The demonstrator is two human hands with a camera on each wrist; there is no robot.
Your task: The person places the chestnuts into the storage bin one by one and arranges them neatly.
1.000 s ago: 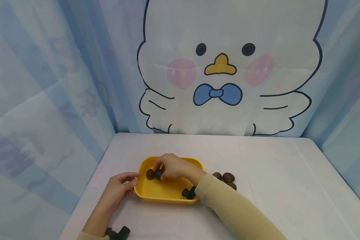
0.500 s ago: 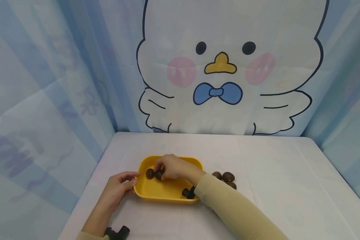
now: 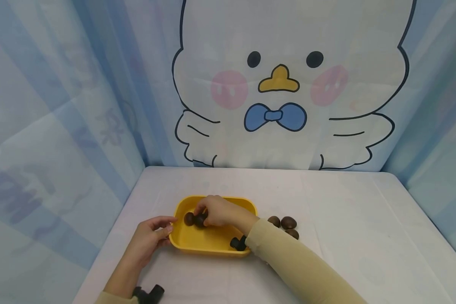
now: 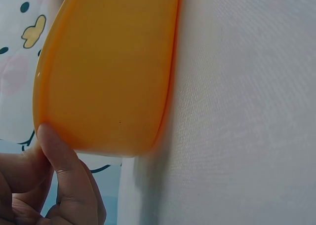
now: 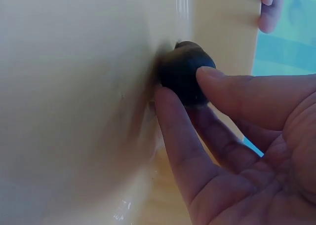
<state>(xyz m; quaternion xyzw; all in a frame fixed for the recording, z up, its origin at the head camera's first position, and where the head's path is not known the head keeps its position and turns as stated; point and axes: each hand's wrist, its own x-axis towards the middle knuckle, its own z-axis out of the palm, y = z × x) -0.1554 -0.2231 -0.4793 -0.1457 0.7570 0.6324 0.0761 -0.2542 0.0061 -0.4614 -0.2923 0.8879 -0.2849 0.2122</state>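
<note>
One tray (image 3: 201, 242), yellow, on one white table (image 3: 346, 219), just off 6 o'clock from the middle of the head view. Two hands at work on it. Left hand (image 3: 152, 236) at the tray's 9 o'clock end, clamped on its rim between thumb and fingers. Right hand (image 3: 222, 212) above the tray floor, clamped with thumb and fingertips on one dark nut (image 3: 199, 221), at about 10 o'clock from the tray's middle. One second nut (image 3: 189, 219) in the tray, just beside the first at 9 o'clock. Three loose nuts (image 3: 289, 223) on the table, bunched together at the tray's 3 o'clock.

Partly hidden: the held nut, behind fingers; one of the three, behind the right sleeve (image 3: 296, 261). Impossible to tell about any further nuts beneath that sleeve. Cut off by the bottom edge: both sleeves and one of two black wrist pieces (image 3: 150, 294). Hard to make out in the right wrist view: the held nut's shadowed underside. One printed bird (image 3: 275, 154) at 12 o'clock, cropped at the top.
</note>
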